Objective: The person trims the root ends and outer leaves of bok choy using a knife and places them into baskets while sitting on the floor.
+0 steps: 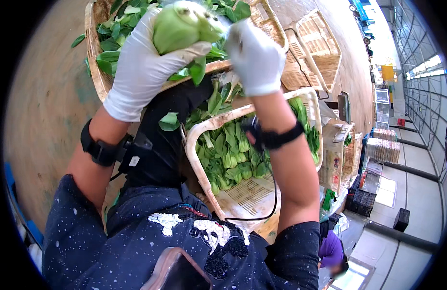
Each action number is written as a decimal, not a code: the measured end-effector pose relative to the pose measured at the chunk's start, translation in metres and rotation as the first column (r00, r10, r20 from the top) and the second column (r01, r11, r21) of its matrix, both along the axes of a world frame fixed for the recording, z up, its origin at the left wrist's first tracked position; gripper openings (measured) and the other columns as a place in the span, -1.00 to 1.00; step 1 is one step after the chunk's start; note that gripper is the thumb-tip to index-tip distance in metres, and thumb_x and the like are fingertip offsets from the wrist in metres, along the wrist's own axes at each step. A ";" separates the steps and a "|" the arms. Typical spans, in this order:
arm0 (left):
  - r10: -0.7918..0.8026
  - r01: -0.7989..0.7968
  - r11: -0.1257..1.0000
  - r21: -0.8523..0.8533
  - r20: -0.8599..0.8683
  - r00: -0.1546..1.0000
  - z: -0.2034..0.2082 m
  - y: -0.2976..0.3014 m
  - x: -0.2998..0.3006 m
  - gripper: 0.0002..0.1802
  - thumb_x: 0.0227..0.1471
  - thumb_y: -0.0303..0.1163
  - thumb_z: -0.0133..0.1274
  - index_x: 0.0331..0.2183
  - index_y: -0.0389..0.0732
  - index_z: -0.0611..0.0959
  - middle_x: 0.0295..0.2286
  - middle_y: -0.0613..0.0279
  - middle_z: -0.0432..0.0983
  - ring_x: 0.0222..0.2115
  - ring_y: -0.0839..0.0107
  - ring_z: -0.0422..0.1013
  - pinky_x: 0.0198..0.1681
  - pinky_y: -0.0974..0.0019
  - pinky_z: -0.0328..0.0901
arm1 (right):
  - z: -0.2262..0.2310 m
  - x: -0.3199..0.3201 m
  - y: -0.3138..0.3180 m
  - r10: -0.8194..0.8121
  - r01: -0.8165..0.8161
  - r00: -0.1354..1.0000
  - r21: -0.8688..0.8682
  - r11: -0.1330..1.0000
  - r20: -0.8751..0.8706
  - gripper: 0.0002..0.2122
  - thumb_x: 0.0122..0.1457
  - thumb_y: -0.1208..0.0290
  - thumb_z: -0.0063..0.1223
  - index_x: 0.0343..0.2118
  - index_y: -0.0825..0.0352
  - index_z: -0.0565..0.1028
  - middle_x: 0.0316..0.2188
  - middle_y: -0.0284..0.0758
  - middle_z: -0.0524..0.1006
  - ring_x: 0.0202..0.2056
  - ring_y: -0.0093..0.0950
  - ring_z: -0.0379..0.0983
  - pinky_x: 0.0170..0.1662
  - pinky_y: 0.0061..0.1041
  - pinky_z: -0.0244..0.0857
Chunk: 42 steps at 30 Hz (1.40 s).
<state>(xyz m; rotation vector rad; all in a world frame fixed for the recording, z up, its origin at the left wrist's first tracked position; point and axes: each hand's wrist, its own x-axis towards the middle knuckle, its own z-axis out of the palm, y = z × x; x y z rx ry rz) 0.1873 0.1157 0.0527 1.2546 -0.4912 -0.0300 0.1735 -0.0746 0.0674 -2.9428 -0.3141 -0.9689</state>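
In my white-gloved left hand [146,63] is a head of bok choy [177,29], its pale cut base turned up and its leaves hanging below. The fingers are wrapped round it. Close by on the right, my gloved right hand [257,60] is curled beside the base and blurred by motion. What it holds, if anything, cannot be made out. Beneath both hands stands a crate [103,84] heaped with loose green leaves [112,41]. Below my right forearm, a second crate [197,140] holds neat rows of bok choy heads [233,150].
Empty-looking beige crates [315,48] stand at the far right, with more crates [337,154] beside the bok choy crate. Loose leaves [169,122] lie by my leg. A person in purple [331,249] is at the lower right. Stacked crates [383,147] stand farther off.
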 end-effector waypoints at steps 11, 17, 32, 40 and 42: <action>0.142 -0.152 0.962 0.226 0.062 0.988 -0.033 -0.022 0.002 -0.29 -0.30 -0.30 0.36 -0.08 -0.26 0.41 -0.18 0.11 0.41 -0.11 0.40 0.34 -0.05 0.39 0.27 | -0.005 -0.050 -0.005 0.144 0.141 0.975 0.973 0.183 -0.169 -0.86 0.13 0.46 0.03 -0.27 0.37 0.47 -0.61 -0.44 0.48 -0.67 -0.74 0.31 -0.62 -0.77 0.16; -0.091 0.083 0.990 0.112 0.067 0.994 -0.028 -0.024 -0.005 -0.23 -0.34 -0.40 0.33 -0.02 -0.26 0.39 -0.14 0.17 0.40 -0.11 0.43 0.33 -0.01 0.38 0.22 | 0.002 -0.067 0.002 0.399 0.073 0.912 0.995 0.064 -0.092 -0.57 0.03 0.51 0.17 -0.01 0.40 0.32 -0.33 -0.37 0.48 -0.41 -0.68 0.42 -0.34 -0.75 0.31; -0.484 0.530 0.789 0.310 -0.218 0.847 -0.004 0.002 -0.009 -0.30 -0.36 -0.35 0.24 -0.08 -0.35 0.43 -0.23 0.22 0.46 -0.18 0.53 0.32 -0.05 0.40 0.21 | 0.022 -0.054 -0.037 0.677 0.350 0.474 0.826 0.441 -0.562 -0.58 -0.16 0.34 0.36 -0.20 0.34 0.49 -0.53 -0.52 0.39 -0.47 -0.72 0.26 -0.39 -0.70 0.20; -0.219 0.340 0.861 0.379 -0.328 0.919 -0.024 -0.009 -0.008 -0.36 -0.17 -0.47 0.19 0.00 -0.16 0.35 -0.18 0.22 0.43 -0.15 0.46 0.34 -0.09 0.39 0.27 | 0.064 -0.006 -0.083 -0.053 0.103 0.829 0.059 0.993 -0.557 -0.73 -0.12 0.26 0.28 -0.49 0.35 0.50 -0.66 -0.43 0.44 -0.60 -0.68 0.34 -0.49 -0.63 0.22; -0.254 0.341 0.920 0.194 -0.368 0.894 -0.033 -0.019 -0.016 -0.38 -0.10 -0.53 0.14 0.03 -0.13 0.29 -0.16 0.22 0.40 -0.13 0.46 0.33 -0.07 0.39 0.26 | 0.071 -0.016 -0.062 -0.082 0.318 0.873 0.431 0.844 -0.482 -0.73 -0.08 0.22 0.24 -0.46 0.33 0.50 -0.68 -0.44 0.40 -0.65 -0.67 0.32 -0.53 -0.63 0.21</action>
